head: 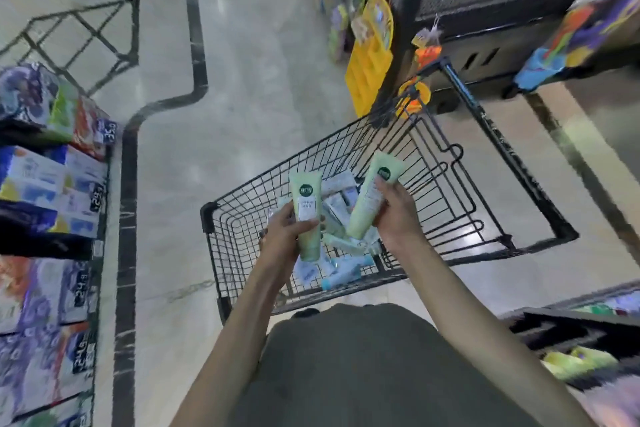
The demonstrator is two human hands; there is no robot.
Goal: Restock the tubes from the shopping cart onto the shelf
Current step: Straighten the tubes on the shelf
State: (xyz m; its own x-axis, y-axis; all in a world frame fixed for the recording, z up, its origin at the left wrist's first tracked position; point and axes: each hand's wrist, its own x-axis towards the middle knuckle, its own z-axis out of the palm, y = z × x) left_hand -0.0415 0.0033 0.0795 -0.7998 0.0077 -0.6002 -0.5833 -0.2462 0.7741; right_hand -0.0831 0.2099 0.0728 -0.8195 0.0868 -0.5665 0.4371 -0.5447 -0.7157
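A black wire shopping cart [221,215] stands in the aisle in front of me. My left hand [285,239] grips a pale green tube [305,204] with a dark green round logo, held upright above the basket. My right hand [398,215] grips a second pale green tube [372,194], tilted to the right. Both hands hover over the cart. In the basket lie several more tubes, white and light blue [341,276], partly hidden by my hands.
A shelf with colourful boxes and price tags [52,184] runs along the left. A dark shelf unit [485,10] with hanging yellow packs [370,55] stands beyond the cart on the right. Another low shelf [571,340] sits at my right. Tiled floor lies between them.
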